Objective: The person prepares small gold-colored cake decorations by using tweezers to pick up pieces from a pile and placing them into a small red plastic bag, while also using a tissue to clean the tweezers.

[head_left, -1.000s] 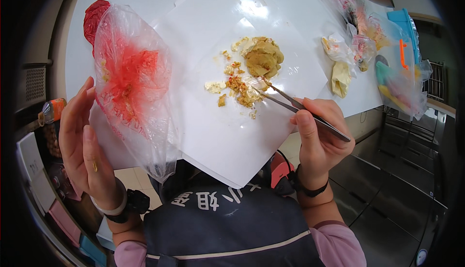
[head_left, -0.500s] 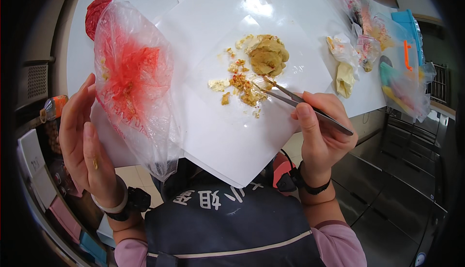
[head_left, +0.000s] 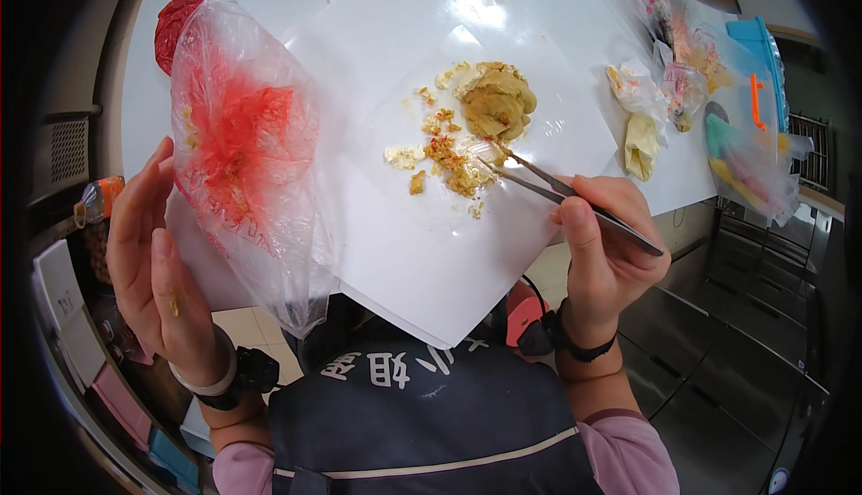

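My right hand (head_left: 611,234) grips a pair of dark metal tweezers (head_left: 588,212) with their tips apart. Those tips reach to the edge of a pile of yellowish-brown crumbs (head_left: 456,167) flecked with red. Just behind it is a rounded olive-brown lump (head_left: 496,102) of soft, dough-like stuff, with pale flaky bits at its left. All of this lies on a clear sheet over white paper (head_left: 413,261). My left hand (head_left: 148,266) is open, fingers stretched, beside a clear plastic bag (head_left: 305,234) with red stuff in it; a brown smear marks the thumb.
A red crumpled bundle (head_left: 176,32) sits at the far left of the white table. On the right are crumpled wrappers (head_left: 641,145), several plastic bags, a blue basket (head_left: 761,55) and an orange strip (head_left: 756,101). Steel cabinets (head_left: 718,342) stand at the right.
The right hand and tweezers have drawn back slightly to the right. The left hand is almost where it was. The crumbs and lump look the same.
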A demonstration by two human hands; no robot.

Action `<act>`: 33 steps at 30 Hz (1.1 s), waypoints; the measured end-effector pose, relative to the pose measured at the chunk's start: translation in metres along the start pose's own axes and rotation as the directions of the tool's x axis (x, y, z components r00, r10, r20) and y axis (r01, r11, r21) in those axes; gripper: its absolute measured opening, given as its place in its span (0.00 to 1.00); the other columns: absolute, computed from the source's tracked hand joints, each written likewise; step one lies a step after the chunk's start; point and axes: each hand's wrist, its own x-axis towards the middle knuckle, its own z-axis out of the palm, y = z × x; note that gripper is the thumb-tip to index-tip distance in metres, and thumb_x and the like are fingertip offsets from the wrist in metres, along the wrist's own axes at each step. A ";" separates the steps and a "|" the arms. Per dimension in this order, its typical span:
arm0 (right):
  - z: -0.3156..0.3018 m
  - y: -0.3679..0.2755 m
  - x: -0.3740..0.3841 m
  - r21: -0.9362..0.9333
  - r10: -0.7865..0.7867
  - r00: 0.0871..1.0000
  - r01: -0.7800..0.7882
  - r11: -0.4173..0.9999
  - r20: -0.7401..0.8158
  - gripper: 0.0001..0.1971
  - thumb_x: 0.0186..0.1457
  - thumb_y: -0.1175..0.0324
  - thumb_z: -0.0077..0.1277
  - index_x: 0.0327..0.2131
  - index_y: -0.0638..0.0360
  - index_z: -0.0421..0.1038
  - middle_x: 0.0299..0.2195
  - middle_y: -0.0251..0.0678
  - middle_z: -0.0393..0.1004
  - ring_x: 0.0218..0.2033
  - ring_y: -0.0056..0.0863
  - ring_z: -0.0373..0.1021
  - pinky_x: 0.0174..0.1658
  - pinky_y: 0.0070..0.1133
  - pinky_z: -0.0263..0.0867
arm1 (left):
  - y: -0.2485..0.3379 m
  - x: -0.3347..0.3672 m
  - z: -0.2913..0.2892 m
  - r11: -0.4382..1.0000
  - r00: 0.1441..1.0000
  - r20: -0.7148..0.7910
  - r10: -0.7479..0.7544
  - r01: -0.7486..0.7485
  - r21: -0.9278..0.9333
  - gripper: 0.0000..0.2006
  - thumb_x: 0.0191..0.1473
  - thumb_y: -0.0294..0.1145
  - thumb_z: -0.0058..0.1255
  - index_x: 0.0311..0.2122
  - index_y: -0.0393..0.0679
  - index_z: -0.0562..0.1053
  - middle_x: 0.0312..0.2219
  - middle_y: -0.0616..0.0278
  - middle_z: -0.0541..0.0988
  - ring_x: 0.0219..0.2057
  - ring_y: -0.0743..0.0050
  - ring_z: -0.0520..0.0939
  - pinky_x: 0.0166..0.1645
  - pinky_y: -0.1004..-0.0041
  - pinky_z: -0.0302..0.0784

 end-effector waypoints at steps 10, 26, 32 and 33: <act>0.002 0.000 -0.002 0.053 -0.011 0.999 0.009 0.999 0.043 0.10 0.41 0.83 0.55 0.32 0.68 0.72 0.28 0.40 0.72 0.25 0.18 0.67 0.25 0.11 0.60 | -0.003 -0.001 -0.002 1.000 1.000 0.010 0.004 -0.005 0.019 0.20 0.56 0.35 0.33 0.51 0.34 0.62 0.48 0.46 0.66 0.52 0.57 0.66 0.57 0.63 0.56; 0.001 0.007 -0.005 0.104 -0.138 0.983 0.126 0.987 0.123 0.12 0.39 0.81 0.58 0.32 0.66 0.72 0.29 0.43 0.73 0.28 0.26 0.70 0.30 0.16 0.66 | 0.015 0.017 -0.002 0.936 0.971 0.204 0.122 -0.181 0.302 0.22 0.45 0.22 0.38 0.50 0.36 0.64 0.50 0.52 0.65 0.57 0.54 0.59 0.59 0.62 0.50; 0.001 0.011 -0.007 0.038 -0.181 0.975 0.177 0.983 0.126 0.13 0.37 0.81 0.58 0.32 0.65 0.72 0.28 0.43 0.73 0.27 0.27 0.71 0.29 0.16 0.66 | 0.014 0.023 0.000 0.899 0.964 0.204 0.172 -0.238 0.367 0.26 0.42 0.19 0.37 0.52 0.37 0.62 0.51 0.51 0.64 0.57 0.53 0.58 0.59 0.60 0.50; 0.002 0.011 -0.006 0.018 -0.186 0.974 0.185 0.982 0.128 0.13 0.37 0.82 0.58 0.32 0.66 0.72 0.28 0.43 0.73 0.27 0.27 0.71 0.28 0.15 0.66 | 0.014 0.025 -0.002 0.899 0.964 0.203 0.172 -0.237 0.367 0.26 0.42 0.19 0.37 0.52 0.37 0.62 0.51 0.51 0.64 0.57 0.53 0.58 0.59 0.60 0.50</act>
